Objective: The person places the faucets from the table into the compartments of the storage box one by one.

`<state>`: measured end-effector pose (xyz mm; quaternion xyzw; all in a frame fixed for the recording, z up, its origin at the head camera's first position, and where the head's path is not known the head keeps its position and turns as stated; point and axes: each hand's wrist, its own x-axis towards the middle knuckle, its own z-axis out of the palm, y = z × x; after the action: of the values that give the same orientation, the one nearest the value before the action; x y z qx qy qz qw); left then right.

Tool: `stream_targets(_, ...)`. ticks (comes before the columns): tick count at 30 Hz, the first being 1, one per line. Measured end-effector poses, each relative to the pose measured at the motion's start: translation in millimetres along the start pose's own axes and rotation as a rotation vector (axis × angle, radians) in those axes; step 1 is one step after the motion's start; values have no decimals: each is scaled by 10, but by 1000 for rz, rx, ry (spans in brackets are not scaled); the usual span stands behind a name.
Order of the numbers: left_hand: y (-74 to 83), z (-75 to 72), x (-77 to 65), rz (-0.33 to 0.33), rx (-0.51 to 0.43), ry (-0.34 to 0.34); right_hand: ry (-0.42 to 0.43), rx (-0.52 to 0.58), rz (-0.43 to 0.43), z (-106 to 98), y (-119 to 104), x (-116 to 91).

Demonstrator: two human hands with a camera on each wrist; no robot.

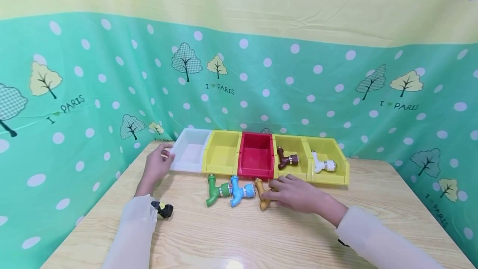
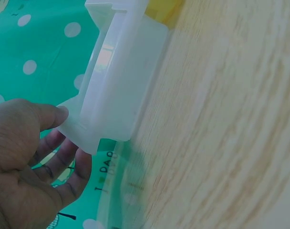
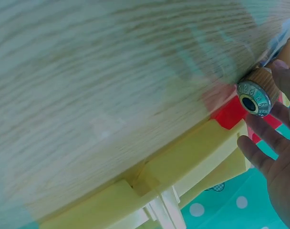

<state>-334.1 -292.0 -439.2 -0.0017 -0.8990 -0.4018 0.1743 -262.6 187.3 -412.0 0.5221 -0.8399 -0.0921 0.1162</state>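
Note:
My left hand (image 1: 157,166) is at the left side of the translucent white bin (image 1: 191,132). In the left wrist view its thumb lies over the edge of the bin (image 2: 119,81), with the fingers curled on the other side. My right hand (image 1: 296,194) holds the orange-brown tap (image 1: 260,188), which lies on the table in front of the red bin (image 1: 257,173). In the right wrist view, thumb and fingers are round its ribbed knob (image 3: 262,86). A blue tap (image 1: 239,192) and a green tap (image 1: 214,192) lie to the left of it.
Yellow bins flank the red one in the row: one on the left (image 1: 222,168) and two on the right. A dark brown tap (image 1: 285,160) and a white tap (image 1: 321,164) lie in the right-hand ones. A patterned curtain (image 1: 242,61) hangs behind the wooden table (image 1: 209,235).

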Motion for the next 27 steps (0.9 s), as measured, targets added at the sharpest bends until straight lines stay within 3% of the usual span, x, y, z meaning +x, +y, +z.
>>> stream_targets(7, -13, -2, 2, 0, 9, -3, -64, 57, 9, -2, -34, 81)
stream_targets(27, 10, 10, 6, -9, 1, -4, -129, 95, 14, 28, -39, 239)
